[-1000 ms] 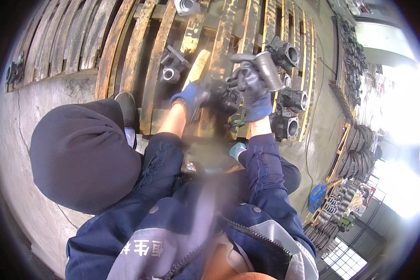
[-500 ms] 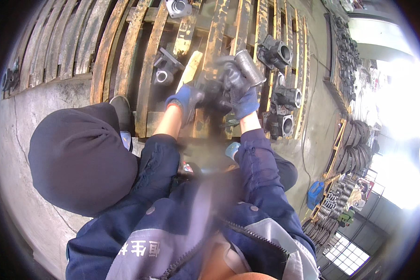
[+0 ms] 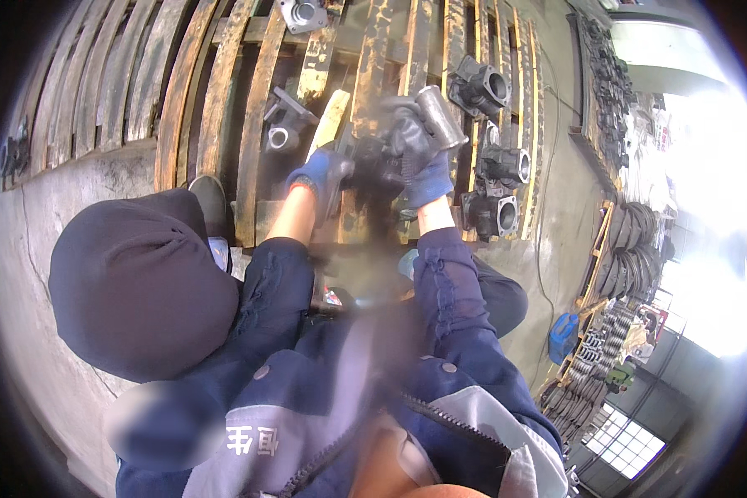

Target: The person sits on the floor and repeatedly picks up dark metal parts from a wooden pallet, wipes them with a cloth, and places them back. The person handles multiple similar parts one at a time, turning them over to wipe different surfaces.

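My right hand (image 3: 426,166), in a blue glove with dark, dirty fingers, is closed round a grey metal pipe casting (image 3: 441,118). Its round tube sticks out past my fingers on the far right side. My left hand (image 3: 319,174), gloved alike, is closed beside a dark blurred mass between both hands. A smear down the middle of the picture hides whether that mass belongs to the same casting. Just beyond my left hand, a pale wood piece (image 3: 329,124) lies on the wooden pallet (image 3: 253,141).
A flanged casting (image 3: 285,124) lies left of my hands, another (image 3: 305,14) at the far edge. Several dark castings (image 3: 483,87) line the pallet's right side. A person in a dark head covering (image 3: 141,282) is close on my left. A blue jug (image 3: 563,338) stands at right.
The whole view has shifted slightly, so pallet and castings appear further left. In my right hand the tube stands a little more upright. Both hands stay closed.
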Demonstrator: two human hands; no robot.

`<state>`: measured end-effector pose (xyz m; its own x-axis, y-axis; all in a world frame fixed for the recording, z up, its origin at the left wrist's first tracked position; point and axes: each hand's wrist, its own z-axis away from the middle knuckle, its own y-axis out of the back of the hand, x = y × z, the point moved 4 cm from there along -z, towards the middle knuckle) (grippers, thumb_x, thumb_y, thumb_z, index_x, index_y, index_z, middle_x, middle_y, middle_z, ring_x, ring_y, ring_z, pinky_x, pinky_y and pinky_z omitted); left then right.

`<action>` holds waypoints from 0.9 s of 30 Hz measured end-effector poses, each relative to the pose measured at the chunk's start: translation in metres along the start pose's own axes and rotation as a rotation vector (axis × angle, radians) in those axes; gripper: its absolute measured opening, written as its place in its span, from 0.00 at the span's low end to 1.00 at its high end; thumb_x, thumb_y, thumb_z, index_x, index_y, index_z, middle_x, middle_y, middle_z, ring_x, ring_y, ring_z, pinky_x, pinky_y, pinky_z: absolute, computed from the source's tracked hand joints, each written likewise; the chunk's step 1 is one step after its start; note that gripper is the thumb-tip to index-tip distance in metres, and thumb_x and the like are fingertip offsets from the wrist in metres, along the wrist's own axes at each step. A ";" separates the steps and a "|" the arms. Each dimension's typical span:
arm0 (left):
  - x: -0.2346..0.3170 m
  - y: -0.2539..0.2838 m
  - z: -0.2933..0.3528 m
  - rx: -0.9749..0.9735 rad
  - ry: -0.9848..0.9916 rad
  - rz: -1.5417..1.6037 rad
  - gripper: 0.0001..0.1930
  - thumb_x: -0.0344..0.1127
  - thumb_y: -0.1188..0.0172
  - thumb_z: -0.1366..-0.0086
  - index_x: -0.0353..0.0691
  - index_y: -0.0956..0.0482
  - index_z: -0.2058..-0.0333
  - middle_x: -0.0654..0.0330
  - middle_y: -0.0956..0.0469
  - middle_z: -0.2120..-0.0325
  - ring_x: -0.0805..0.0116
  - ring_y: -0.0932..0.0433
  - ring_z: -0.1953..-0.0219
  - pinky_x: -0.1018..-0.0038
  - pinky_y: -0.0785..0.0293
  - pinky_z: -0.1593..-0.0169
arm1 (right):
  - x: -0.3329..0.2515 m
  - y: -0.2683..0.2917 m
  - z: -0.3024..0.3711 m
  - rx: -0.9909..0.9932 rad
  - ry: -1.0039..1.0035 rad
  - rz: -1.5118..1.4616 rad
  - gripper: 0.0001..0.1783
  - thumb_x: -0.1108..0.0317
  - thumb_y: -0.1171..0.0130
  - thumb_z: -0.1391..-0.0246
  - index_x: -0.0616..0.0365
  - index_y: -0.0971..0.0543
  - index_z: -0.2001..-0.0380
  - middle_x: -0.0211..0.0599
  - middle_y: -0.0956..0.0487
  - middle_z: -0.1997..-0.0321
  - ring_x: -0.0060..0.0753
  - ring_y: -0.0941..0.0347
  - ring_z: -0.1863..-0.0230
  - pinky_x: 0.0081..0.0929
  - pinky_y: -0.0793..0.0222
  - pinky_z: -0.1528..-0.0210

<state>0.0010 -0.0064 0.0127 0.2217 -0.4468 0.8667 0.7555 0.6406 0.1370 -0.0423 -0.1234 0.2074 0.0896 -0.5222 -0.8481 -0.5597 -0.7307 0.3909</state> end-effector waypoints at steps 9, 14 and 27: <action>-0.005 -0.001 -0.001 -0.061 -0.057 0.134 0.12 0.27 0.42 0.49 0.34 0.23 0.64 0.65 0.27 0.76 0.74 0.31 0.74 0.74 0.33 0.69 | 0.017 0.002 0.007 0.018 -0.101 -0.231 0.07 0.72 0.49 0.37 0.57 0.22 0.60 0.33 0.19 0.66 0.15 0.30 0.77 0.13 0.35 0.83; -0.017 -0.008 -0.003 -0.042 0.183 0.307 0.14 0.24 0.43 0.50 0.35 0.24 0.61 0.66 0.27 0.76 0.75 0.32 0.73 0.76 0.34 0.69 | 0.005 -0.003 0.008 0.009 -0.013 -0.031 0.07 0.77 0.51 0.38 0.60 0.23 0.62 0.35 0.18 0.65 0.17 0.29 0.77 0.14 0.34 0.82; -0.017 0.002 0.005 -0.003 0.192 0.502 0.18 0.28 0.42 0.49 0.38 0.24 0.56 0.62 0.26 0.75 0.70 0.29 0.74 0.72 0.31 0.71 | 0.041 0.064 0.003 0.008 -0.538 -0.076 0.08 0.72 0.47 0.43 0.60 0.21 0.63 0.31 0.19 0.67 0.20 0.25 0.69 0.21 0.28 0.68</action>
<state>-0.0047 0.0057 0.0006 0.6645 -0.1922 0.7221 0.5296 0.8029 -0.2736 -0.0774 -0.1904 0.1969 -0.3026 -0.1677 -0.9382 -0.5743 -0.7535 0.3200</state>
